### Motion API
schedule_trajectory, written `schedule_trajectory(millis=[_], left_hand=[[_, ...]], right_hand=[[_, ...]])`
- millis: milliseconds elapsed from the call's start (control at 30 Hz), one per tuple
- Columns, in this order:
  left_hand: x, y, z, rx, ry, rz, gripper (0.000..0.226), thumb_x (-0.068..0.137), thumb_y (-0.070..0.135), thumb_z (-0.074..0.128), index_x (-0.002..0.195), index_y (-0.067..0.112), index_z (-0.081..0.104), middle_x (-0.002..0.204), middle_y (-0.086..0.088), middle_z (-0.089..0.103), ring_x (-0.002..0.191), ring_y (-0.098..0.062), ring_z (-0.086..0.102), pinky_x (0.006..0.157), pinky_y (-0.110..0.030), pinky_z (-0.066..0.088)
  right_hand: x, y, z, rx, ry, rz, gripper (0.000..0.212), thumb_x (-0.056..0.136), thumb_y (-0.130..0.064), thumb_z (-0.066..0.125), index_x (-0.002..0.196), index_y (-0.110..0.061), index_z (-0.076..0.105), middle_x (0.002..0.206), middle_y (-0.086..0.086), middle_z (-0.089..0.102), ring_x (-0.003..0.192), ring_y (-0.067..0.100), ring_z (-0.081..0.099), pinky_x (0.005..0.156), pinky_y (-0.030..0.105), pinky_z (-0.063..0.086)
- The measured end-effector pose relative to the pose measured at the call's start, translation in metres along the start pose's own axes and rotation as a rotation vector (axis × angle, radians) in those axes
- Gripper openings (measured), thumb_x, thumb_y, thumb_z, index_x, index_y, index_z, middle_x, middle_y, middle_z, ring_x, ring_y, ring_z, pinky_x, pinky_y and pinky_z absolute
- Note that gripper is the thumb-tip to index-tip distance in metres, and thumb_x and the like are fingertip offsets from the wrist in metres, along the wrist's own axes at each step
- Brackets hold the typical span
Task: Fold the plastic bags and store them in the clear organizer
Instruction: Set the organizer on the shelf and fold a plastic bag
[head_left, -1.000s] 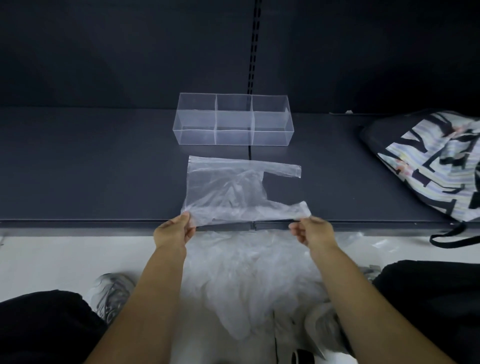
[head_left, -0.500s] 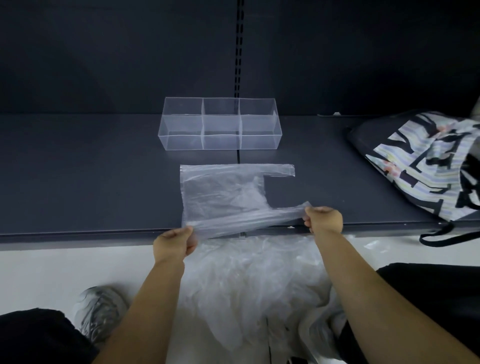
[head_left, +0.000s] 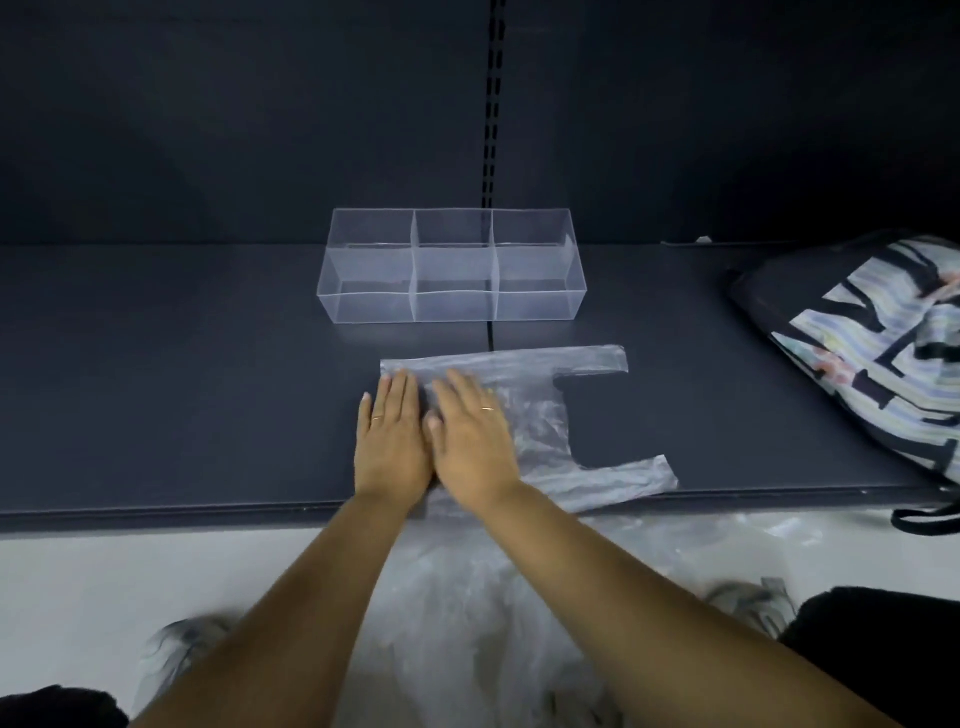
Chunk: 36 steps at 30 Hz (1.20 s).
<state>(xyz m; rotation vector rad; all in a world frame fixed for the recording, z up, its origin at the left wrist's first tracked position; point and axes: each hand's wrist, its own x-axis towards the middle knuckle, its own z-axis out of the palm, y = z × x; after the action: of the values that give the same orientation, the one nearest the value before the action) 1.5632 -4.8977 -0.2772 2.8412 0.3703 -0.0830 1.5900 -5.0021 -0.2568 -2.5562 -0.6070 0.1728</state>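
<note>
Both hands (head_left: 436, 441) flat on bag (head_left: 540, 415)

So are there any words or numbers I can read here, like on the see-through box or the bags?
There are no words, numbers or signs that can be read.
The plastic bag: plain, with no print on it.
The clear organizer: no label shows.
The striped bag on the right: the black bars in its pattern might be big letters, but they cannot be read.
</note>
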Motion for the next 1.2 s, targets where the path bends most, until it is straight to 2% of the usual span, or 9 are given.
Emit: schedule_trajectory(millis=[100, 200, 533, 667, 733, 833, 900, 1000, 1200], left_hand=[[0.009, -0.019, 0.017, 0.201, -0.077, 0.076, 0.065, 0.095, 0.045, 0.004, 0.143, 0.014, -0.026, 0.158, -0.004, -0.021, 0.143, -0.017, -0.024, 0.117, -0.038, -0.012], [0.011, -0.026, 0.025, 0.129, -0.007, 0.092, 0.068, 0.090, 0.055, -0.010, 0.146, 0.016, -0.016, 0.156, 0.001, -0.017, 0.144, -0.013, -0.017, 0.118, -0.036, -0.012], [0.017, -0.025, 0.018, 0.170, -0.120, 0.056, 0.076, 0.089, 0.060, -0.005, 0.150, 0.014, -0.013, 0.160, -0.003, -0.015, 0.146, -0.016, -0.017, 0.117, -0.038, -0.014], [-0.015, -0.016, 0.001, 0.073, 0.055, 0.237, 0.070, 0.097, 0.053, 0.021, 0.149, 0.006, 0.027, 0.156, -0.011, 0.025, 0.145, -0.024, 0.020, 0.120, -0.040, 0.004], [-0.051, -0.006, 0.004, 0.001, 0.127, 0.432, 0.066, 0.094, 0.051, 0.034, 0.134, 0.002, 0.052, 0.140, -0.016, 0.050, 0.132, -0.029, 0.045, 0.114, -0.041, 0.021], [-0.094, 0.004, 0.015, 0.038, 0.065, 0.570, 0.061, 0.083, 0.046, 0.063, 0.125, 0.001, 0.061, 0.131, -0.014, 0.059, 0.121, -0.029, 0.056, 0.104, -0.045, 0.042], [-0.102, 0.008, 0.016, 0.041, 0.049, 0.486, 0.066, 0.065, 0.029, 0.086, 0.121, 0.002, 0.064, 0.127, -0.012, 0.062, 0.117, -0.027, 0.060, 0.094, -0.051, 0.049], [-0.099, 0.014, 0.009, -0.038, 0.162, 0.423, 0.054, 0.055, 0.007, 0.089, 0.106, 0.004, 0.073, 0.112, -0.009, 0.070, 0.101, -0.024, 0.069, 0.086, -0.046, 0.054], [-0.080, -0.001, -0.026, -0.326, -0.028, 0.119, 0.014, 0.092, 0.015, 0.061, 0.095, 0.013, 0.075, 0.097, -0.004, 0.074, 0.086, -0.023, 0.068, 0.074, -0.029, 0.052]], right_hand=[[0.024, 0.008, 0.020, -0.131, -0.157, 0.017, 0.057, 0.102, -0.045, 0.024, 0.153, -0.023, 0.011, 0.162, 0.001, 0.001, 0.148, 0.016, -0.007, 0.118, 0.037, -0.012], [0.031, 0.058, 0.013, -0.313, -0.175, 0.055, 0.066, 0.098, -0.057, 0.014, 0.153, -0.025, -0.001, 0.161, 0.001, -0.010, 0.147, 0.018, -0.016, 0.118, 0.042, -0.013], [0.003, 0.191, -0.068, -0.434, 0.041, 0.493, 0.065, 0.099, -0.049, 0.023, 0.153, -0.016, 0.012, 0.161, 0.010, 0.005, 0.148, 0.027, 0.003, 0.119, 0.047, 0.000], [-0.031, 0.143, -0.065, -0.249, 0.194, 0.121, 0.058, 0.093, -0.040, 0.053, 0.139, -0.005, 0.045, 0.148, 0.019, 0.037, 0.135, 0.036, 0.035, 0.112, 0.047, 0.026], [-0.062, 0.107, -0.048, -0.168, 0.083, -0.127, 0.061, 0.085, -0.049, 0.059, 0.131, -0.009, 0.054, 0.139, 0.014, 0.049, 0.125, 0.032, 0.048, 0.103, 0.044, 0.038], [-0.095, 0.073, -0.022, -0.257, -0.118, -0.281, 0.067, 0.071, -0.049, 0.072, 0.127, -0.015, 0.057, 0.133, 0.007, 0.054, 0.118, 0.027, 0.055, 0.098, 0.042, 0.045], [-0.097, 0.066, -0.018, -0.294, -0.060, -0.250, 0.057, 0.065, -0.031, 0.080, 0.118, -0.017, 0.064, 0.124, 0.003, 0.061, 0.110, 0.024, 0.060, 0.094, 0.037, 0.048], [-0.094, 0.063, -0.024, -0.237, 0.081, -0.203, 0.025, 0.068, -0.017, 0.079, 0.092, -0.019, 0.072, 0.100, -0.002, 0.068, 0.088, 0.022, 0.065, 0.082, 0.032, 0.047], [-0.075, 0.073, -0.065, -0.042, -0.083, 0.008, 0.005, 0.085, -0.015, 0.064, 0.083, -0.015, 0.069, 0.081, 0.000, 0.072, 0.079, 0.022, 0.066, 0.082, 0.029, 0.044]])
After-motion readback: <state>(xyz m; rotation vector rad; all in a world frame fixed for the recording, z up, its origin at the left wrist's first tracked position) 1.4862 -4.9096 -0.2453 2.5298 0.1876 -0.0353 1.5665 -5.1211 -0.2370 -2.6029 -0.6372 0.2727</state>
